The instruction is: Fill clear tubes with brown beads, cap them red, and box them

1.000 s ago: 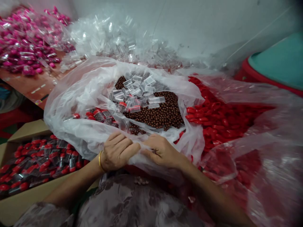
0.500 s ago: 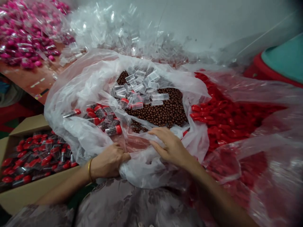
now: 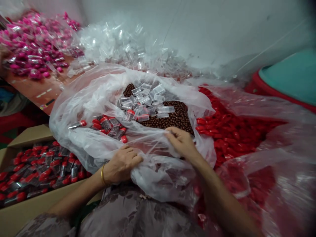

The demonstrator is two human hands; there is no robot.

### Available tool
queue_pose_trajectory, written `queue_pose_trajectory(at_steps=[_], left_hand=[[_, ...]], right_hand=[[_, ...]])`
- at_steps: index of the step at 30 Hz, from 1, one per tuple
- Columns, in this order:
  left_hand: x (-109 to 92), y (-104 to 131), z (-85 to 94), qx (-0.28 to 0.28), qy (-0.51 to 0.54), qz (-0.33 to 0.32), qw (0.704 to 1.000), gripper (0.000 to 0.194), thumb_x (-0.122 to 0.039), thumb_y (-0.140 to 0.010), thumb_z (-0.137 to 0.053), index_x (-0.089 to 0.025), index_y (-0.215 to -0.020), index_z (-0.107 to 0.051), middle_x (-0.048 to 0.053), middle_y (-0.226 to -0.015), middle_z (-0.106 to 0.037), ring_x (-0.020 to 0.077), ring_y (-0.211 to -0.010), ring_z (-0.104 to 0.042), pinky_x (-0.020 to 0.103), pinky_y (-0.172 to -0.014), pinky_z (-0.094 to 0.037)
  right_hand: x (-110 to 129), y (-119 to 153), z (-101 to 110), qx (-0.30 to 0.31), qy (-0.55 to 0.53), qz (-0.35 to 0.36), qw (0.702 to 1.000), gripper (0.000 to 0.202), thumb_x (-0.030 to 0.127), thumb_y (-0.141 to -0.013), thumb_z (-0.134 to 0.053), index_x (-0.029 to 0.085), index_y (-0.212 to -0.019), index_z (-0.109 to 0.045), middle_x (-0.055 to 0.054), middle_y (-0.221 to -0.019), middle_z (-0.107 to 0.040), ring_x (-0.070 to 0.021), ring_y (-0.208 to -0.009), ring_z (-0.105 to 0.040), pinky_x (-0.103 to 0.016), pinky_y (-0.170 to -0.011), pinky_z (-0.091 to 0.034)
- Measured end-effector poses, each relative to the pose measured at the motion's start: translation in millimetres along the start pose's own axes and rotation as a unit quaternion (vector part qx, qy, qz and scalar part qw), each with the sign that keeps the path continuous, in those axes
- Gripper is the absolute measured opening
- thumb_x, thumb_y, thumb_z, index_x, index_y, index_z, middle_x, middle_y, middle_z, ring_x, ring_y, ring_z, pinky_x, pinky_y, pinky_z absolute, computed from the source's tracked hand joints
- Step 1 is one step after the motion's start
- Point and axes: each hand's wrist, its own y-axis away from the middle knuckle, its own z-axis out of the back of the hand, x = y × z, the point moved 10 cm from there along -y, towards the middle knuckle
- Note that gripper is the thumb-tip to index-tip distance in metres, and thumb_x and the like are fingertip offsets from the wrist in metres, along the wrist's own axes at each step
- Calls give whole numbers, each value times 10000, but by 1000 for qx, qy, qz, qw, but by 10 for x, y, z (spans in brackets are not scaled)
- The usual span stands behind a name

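**At the near side of the scene, left hand and right hand hold a sheet taut**

The sheet, thin white plastic, spreads across the middle of the scene, its near folds bunched in front of the person's body. Brown beads show at its centre with clear tubes on top; capped tubes lie among its folds to the left. A box of more capped tubes stands at the near left, and red caps are heaped to the right.

The plastic looks light, limp and rather slippery, likely to crease at a touch and to tear if stretched hard over a fingertip. The beads probably weigh its middle down and would roll readily if it tipped. The gathered near edge seems the best hold, since several layers together should slip less than one.

The left hand is closed on that edge, back upward, knuckles facing far, its forearm coming in from the near left. The right hand pinches the plastic between thumb and fingers, just beside the near margin of the beads; it sits farther off than the left, fingers pointing left, forearm slanting in from the near right. Tight creases run between the two grips.
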Motion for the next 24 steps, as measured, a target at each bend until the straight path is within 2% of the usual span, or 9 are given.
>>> queue_pose_trajectory(at_steps=[2, 4, 9, 12, 15, 17, 19, 21, 24], left_hand=[[-27, 9, 4, 16, 14, -12, 1000, 180, -225, -789, -473, -177, -939, -559, 38, -745, -581, 175, -708, -505, 340, -723, -325], [-22, 53, -76, 57, 41, -9, 997, 213, -260, -763, -509, -183, -957, -554, 42, -783, -580, 183, -740, -507, 346, -748, -331], [54, 215, -202, 163, 133, 13, 977, 452, -390, -676, -627, -191, -1073, -547, 66, -926, -595, 221, -865, -538, 362, -836, -362], [51, 165, 8, 169, 220, -26, 960, 614, -469, -666, -653, -180, -1190, -513, 104, -1081, -590, 243, -967, -543, 355, -879, -389], [150, -77, 236, 130, 301, -39, 944, 475, -455, -798, -541, -189, -1192, -532, 92, -1140, -605, 206, -999, -563, 302, -877, -420], [439, -319, 273, 63, 260, 47, 962, 352, -402, -867, -458, -183, -1112, -585, 76, -1052, -648, 173, -924, -594, 268, -820, -438], [815, -490, 222, 2, 134, 187, 973, 336, -391, -888, -423, -159, -1025, -624, 83, -949, -671, 180, -865, -610, 274, -770, -442], [1062, -587, 79, 2, 19, 286, 958, 365, -405, -893, -407, -139, -988, -639, 105, -919, -674, 215, -874, -619, 297, -747, -442], [1215, -680, -173, 45, -47, 321, 945, 385, -413, -902, -379, -141, -965, -645, 118, -942, -674, 238, -910, -623, 300, -715, -441]], right_hand=[[-26, -43, 255, -93, -37, -3, 995, 240, 346, -856, -432, 161, -844, -585, -9, -711, -595, -132, -640, -534, -230, -574, -381], [-7, -6, 238, -103, -37, 4, 994, 236, 338, -865, -412, 162, -848, -568, -9, -704, -581, -132, -637, -528, -233, -575, -379], [152, 297, -399, 85, 52, 89, 991, 196, 238, -882, -390, 171, -835, -568, -24, -752, -615, -135, -677, -539, -244, -629, -369], [164, 460, -641, 123, 161, 144, 968, 158, 185, -852, -420, 162, -783, -560, -41, -742, -613, -151, -691, -525, -267, -651, -335], [108, 545, -885, 152, 260, 165, 939, 118, 163, -834, -450, 153, -814, -565, -58, -748, -608, -169, -701, -518, -294, -667, -307], [85, 570, -988, 161, 296, 164, 927, 139, 169, -850, -436, 144, -864, -572, -72, -769, -608, -180, -714, -519, -312, -685, -306], [99, 570, -995, 167, 288, 155, 930, 161, 221, -866, -439, 138, -895, -574, -84, -808, -610, -195, -749, -528, -326, -707, -324], [186, 544, -907, 175, 217, 157, 947, 183, 265, -868, -449, 143, -927, -570, -79, -854, -614, -194, -787, -542, -320, -717, -356], [395, 339, -518, 110, 78, 168, 977, 219, 230, -895, -375, 163, -994, -559, -71, -939, -619, -167, -858, -560, -288, -754, -404]])
